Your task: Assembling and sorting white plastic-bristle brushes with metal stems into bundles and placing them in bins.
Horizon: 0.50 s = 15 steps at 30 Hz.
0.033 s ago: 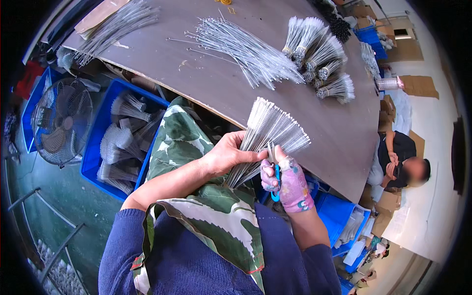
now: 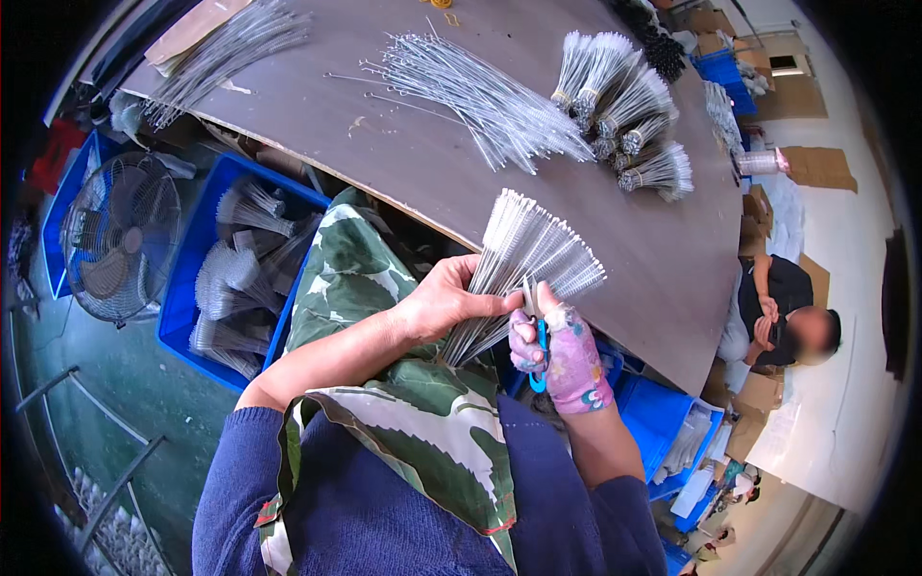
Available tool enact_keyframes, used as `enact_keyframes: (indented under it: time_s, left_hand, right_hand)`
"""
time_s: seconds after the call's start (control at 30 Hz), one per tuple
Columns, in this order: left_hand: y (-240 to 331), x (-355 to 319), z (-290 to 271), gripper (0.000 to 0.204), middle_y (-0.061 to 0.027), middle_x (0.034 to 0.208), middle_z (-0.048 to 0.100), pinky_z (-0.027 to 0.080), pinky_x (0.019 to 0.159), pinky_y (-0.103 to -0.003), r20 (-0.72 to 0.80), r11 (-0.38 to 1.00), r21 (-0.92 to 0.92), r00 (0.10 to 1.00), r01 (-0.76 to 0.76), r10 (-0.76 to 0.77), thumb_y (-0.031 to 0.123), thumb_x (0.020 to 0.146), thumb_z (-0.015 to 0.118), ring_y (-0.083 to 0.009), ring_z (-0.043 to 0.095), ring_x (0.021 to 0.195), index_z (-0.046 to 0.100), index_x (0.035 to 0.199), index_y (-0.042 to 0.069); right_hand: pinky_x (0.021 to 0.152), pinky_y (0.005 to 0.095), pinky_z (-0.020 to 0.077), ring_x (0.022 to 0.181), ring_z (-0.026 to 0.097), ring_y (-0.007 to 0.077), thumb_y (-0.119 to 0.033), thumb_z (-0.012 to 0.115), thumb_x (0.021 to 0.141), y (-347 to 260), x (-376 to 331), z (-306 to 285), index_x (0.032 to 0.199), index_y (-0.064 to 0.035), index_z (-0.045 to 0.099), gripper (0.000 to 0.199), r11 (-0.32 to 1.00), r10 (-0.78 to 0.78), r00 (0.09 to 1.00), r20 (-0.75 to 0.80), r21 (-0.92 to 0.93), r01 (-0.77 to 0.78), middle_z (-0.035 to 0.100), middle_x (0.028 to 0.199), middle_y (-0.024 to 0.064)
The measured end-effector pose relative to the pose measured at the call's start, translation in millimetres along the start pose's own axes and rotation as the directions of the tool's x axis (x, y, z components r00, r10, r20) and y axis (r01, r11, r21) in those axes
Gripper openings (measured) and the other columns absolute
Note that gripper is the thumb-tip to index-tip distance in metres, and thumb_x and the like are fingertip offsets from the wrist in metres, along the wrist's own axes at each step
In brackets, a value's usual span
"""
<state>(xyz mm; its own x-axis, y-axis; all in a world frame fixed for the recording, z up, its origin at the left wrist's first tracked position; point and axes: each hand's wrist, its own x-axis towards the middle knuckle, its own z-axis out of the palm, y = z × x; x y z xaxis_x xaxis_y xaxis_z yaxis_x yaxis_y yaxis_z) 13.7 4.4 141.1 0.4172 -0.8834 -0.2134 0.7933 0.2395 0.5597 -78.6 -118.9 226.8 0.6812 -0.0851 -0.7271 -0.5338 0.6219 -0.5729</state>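
My left hand (image 2: 451,302) is closed around a fanned bundle of thin wire brushes (image 2: 543,245), whose white bristle ends point up and away over the table's near edge. The bare wire stems run down below my fingers toward my lap. My right hand (image 2: 567,360), in a pink patterned glove that leaves fingertips bare, grips a small pair of scissors with blue handles (image 2: 540,365). The blades point upward beside the bundle, close to my left thumb. Whether the blades touch a stem I cannot tell. A camouflage cloth (image 2: 423,422) covers my lap.
On the brown table (image 2: 317,115) lie a loose pile of wire brushes (image 2: 480,106), several tied bundles (image 2: 624,96) and another pile (image 2: 230,53). A blue crate (image 2: 173,317) of brushes and a fan (image 2: 125,235) stand at left. A person (image 2: 783,307) sits at right.
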Motion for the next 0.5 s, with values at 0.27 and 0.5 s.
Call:
enact_keyframes:
  time_s: [0.27,0.5]
  left_hand:
    - [0.3,0.0,0.9,0.023,-0.0041,0.087,0.066,0.05,0.073,-0.024,0.0,0.997,0.069,1.0,0.019,-0.019,0.006,0.077,0.07,-0.0088,0.06,0.078,0.062,0.099,0.001]
    - [-1.2,-0.5,-1.6,0.027,-0.0048,0.091,0.065,0.049,0.079,-0.026,0.019,0.996,0.085,0.999,0.026,-0.027,0.005,0.078,0.07,-0.0098,0.06,0.082,0.061,0.103,0.0]
  right_hand:
    - [0.039,0.0222,0.0267,0.04,0.033,0.0076,-0.041,0.037,0.096,3.5,1.8,-4.6,0.092,-0.0065,0.053,0.039,0.983,0.064,0.998,0.018,0.173,-0.066,0.045,0.06,-0.0005]
    - [0.038,0.0224,0.0259,0.04,0.033,0.0075,-0.041,0.037,0.096,4.5,1.8,-1.8,0.091,-0.0074,0.052,0.037,0.985,0.04,0.999,0.004,0.165,-0.04,0.044,0.059,-0.0014]
